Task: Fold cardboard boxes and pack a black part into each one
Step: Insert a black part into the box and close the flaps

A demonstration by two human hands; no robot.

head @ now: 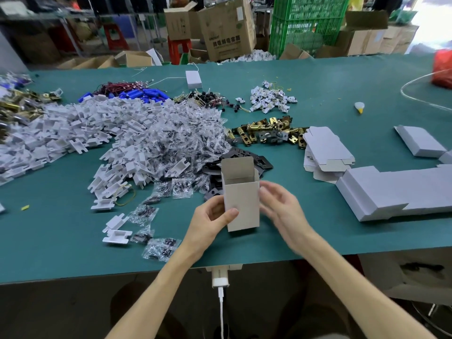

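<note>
Head cam: left hand (210, 216) has its fingers wrapped around the upright box (242, 204) near the desk's (318, 241) front edge, mouth up, ready for loading I guess. Right hand (281, 209) sits beside it, fingers loose and empty. Black parts (264, 165) just behind.

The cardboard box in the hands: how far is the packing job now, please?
Done: the cardboard box is folded up and stands with its top flap open; closed white boxes lie at right. In hand: the left hand grips the box, the right hand, blurred, is beside it. Left: put in a black part from the pile behind, close the flap, then fold the flat box blanks.
</note>
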